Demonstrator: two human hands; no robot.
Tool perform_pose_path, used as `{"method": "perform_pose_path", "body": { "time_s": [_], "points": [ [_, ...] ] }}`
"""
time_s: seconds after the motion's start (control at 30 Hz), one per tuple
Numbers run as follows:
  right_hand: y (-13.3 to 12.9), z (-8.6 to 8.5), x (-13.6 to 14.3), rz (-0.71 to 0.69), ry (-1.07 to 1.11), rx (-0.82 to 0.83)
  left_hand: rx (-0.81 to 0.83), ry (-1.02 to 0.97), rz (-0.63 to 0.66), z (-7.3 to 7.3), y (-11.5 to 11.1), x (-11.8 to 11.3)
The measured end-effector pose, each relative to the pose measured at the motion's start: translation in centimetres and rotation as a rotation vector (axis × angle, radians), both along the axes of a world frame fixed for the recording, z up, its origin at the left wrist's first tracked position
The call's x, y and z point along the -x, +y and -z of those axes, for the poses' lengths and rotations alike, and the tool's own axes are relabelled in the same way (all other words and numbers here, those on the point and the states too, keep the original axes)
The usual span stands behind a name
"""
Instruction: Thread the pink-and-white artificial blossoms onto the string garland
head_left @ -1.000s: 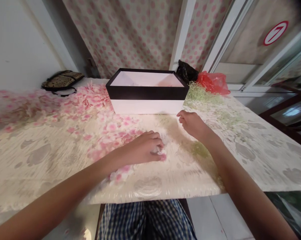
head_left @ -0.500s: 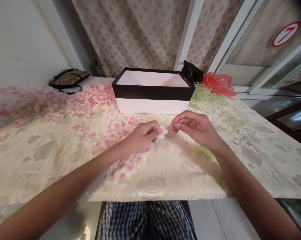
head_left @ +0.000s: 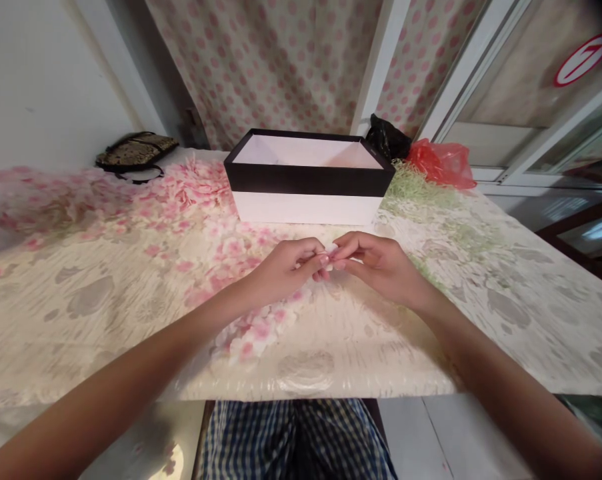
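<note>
My left hand (head_left: 293,267) pinches a small white and pink artificial flower (head_left: 332,249) between thumb and forefinger, just above the table. From the other side, my right hand (head_left: 378,262) has closed its fingertips on the flower's edge, so most of the flower is hidden. Below and left of my hands lie several loose pink and white artificial flowers (head_left: 261,327) on the patterned tablecloth (head_left: 325,347). Beyond the hands stands a white box with a black rim (head_left: 308,179), its top uncovered.
A heap of pink petals (head_left: 195,187) spreads along the table's left side, near a dark patterned bag (head_left: 138,152). Right of the box lie green shredded filler (head_left: 421,190), a black plastic bag (head_left: 387,138) and a red plastic bag (head_left: 443,163).
My right hand has moved left to meet the left hand, and its fingertips have closed on the flower. The left hand keeps its pinch. The view has shifted slightly.
</note>
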State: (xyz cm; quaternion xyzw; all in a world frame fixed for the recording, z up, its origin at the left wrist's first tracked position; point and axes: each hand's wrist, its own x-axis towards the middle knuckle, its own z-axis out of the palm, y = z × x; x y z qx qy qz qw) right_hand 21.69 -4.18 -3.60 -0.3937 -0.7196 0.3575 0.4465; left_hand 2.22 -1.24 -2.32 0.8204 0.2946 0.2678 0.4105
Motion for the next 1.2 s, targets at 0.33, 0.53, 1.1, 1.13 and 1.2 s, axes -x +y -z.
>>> {"method": "perform_pose_path", "body": {
  "time_s": [0.33,0.53,1.1,1.13,1.2],
  "points": [
    [-0.1,0.2,0.2,-0.04,-0.035,-0.024,-0.139,0.104,0.021,0.1,-0.2,0.0],
    [0.0,0.2,0.4,-0.006,-0.141,0.029,-0.248,0.235,0.087,-1.1,0.4,1.0],
    [0.1,0.5,0.0,0.071,-0.07,0.1,0.022,0.386,0.264,-1.4,2.5,2.7],
    [0.0,0.3,0.0,0.057,-0.036,0.121,0.043,0.383,0.27,-1.4,2.5,2.7],
    [-0.2,-0.2,0.0,0.028,0.025,0.162,0.035,0.362,0.262,-1.4,2.4,2.6]
  ]
}}
